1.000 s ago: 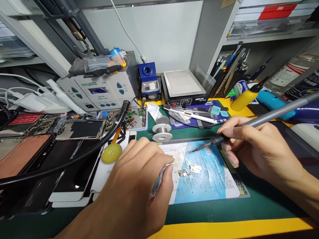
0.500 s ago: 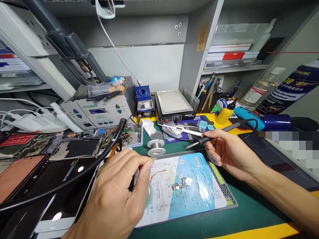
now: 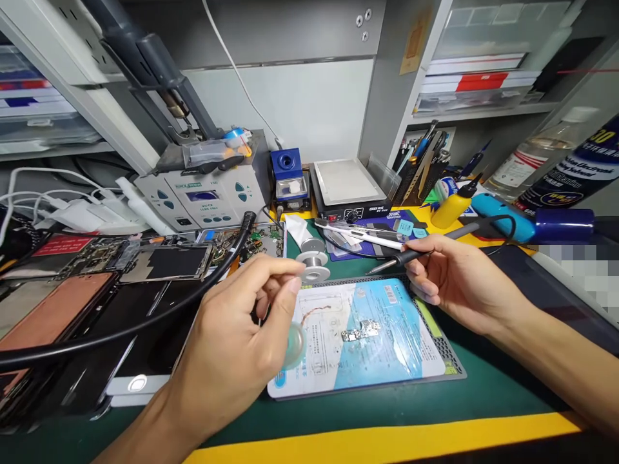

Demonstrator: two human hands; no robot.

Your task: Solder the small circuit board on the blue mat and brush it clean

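In front of me, my left hand [image 3: 246,322] is closed with its fingers curled round a translucent greenish reel [image 3: 294,345] of desoldering braid. The copper braid [image 3: 316,310] sticks out to the right over a blue-and-white packet [image 3: 324,370]. My right hand [image 3: 447,277] grips a soldering iron [image 3: 409,256] like a pen, its tip pointing left above the packet's far edge. A small metallic circuit board [image 3: 362,330] lies on the packet, apart from both hands. White tweezers [image 3: 367,237] end beside my right fingertips; whether they touch, I cannot tell.
A solder wire spool [image 3: 313,267] stands behind the packet. Further back are a hot-air station [image 3: 203,196], a blue iron stand [image 3: 285,164] and a heating plate [image 3: 348,183]. A black hose [image 3: 159,316] crosses phone parts at left. A yellow bottle [image 3: 449,209] stands at right.
The view has tilted down, so the bench appears higher. My left index finger has lifted away from the thumb, and more of the reel shows. My right hand still holds the iron.
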